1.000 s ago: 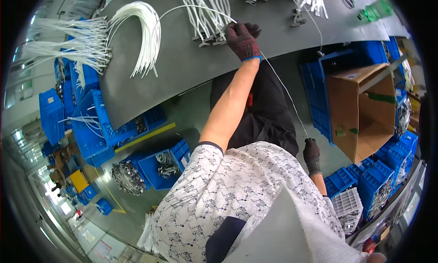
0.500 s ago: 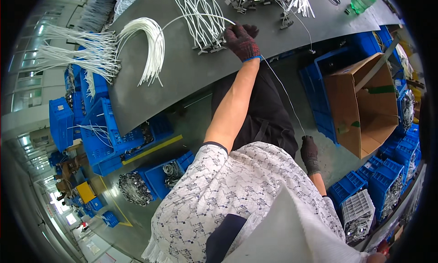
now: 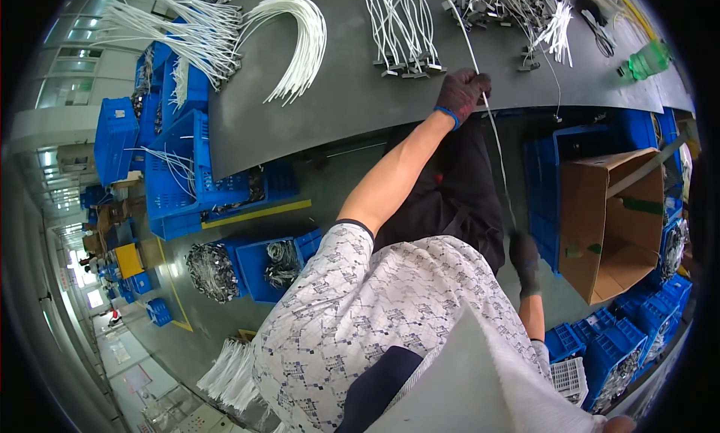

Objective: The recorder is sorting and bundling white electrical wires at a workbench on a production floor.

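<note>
A long white cable (image 3: 499,149) runs between my hands, its upper part rising from the left hand across the table. My left hand (image 3: 463,95), in a dark red-and-black knit glove with a blue cuff, is closed around it at the table's front edge. Lower and to the right, my right hand (image 3: 526,264), in a dark glove, is closed at the cable's lower end, beside my leg; motion blurs its fingers. Beyond my left hand, several white cables with grey clips (image 3: 405,28) lie on the dark table (image 3: 337,110). A curved bundle of white cables (image 3: 309,46) lies farther left.
A pile of clipped cables (image 3: 495,9) and a green bottle (image 3: 649,60) sit on the table's far right. Blue crates (image 3: 544,185) and an open cardboard box (image 3: 589,223) stand at the right. More blue crates (image 3: 172,193) stand at the left.
The view has shifted, moving the table and bundles rightward. The cable above my left hand no longer arches from the curved bundle; it now comes down from the table's far side.
</note>
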A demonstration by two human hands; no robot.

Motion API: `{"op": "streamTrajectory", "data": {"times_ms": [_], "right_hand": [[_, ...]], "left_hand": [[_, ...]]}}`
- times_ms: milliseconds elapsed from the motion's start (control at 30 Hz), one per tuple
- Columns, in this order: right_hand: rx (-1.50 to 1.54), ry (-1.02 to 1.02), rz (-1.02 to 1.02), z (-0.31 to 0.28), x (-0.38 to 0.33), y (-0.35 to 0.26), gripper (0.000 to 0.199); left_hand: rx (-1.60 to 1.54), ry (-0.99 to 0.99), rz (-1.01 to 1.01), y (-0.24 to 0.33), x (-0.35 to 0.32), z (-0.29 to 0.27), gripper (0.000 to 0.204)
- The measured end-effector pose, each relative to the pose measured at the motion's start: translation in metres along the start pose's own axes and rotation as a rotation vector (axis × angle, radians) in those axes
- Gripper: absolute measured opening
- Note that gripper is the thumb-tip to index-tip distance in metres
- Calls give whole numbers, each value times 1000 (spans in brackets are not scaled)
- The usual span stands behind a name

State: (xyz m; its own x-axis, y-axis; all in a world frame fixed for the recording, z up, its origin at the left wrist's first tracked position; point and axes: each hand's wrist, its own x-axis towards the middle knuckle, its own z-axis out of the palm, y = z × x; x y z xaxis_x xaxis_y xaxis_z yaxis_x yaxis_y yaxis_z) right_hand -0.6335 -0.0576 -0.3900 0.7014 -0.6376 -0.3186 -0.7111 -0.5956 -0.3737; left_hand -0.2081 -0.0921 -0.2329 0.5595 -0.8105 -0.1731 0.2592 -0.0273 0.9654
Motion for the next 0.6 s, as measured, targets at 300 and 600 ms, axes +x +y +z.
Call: {"op": "streamTrajectory", "data": {"times_ms": [300, 600], "right_hand": [[1096, 311, 130, -150, 145, -193, 33], [1214, 406, -184, -143, 198, -219, 48]], "left_hand": [[345, -132, 257, -16, 1, -35, 19], [17, -86, 15, -5, -28, -10, 25]]}}
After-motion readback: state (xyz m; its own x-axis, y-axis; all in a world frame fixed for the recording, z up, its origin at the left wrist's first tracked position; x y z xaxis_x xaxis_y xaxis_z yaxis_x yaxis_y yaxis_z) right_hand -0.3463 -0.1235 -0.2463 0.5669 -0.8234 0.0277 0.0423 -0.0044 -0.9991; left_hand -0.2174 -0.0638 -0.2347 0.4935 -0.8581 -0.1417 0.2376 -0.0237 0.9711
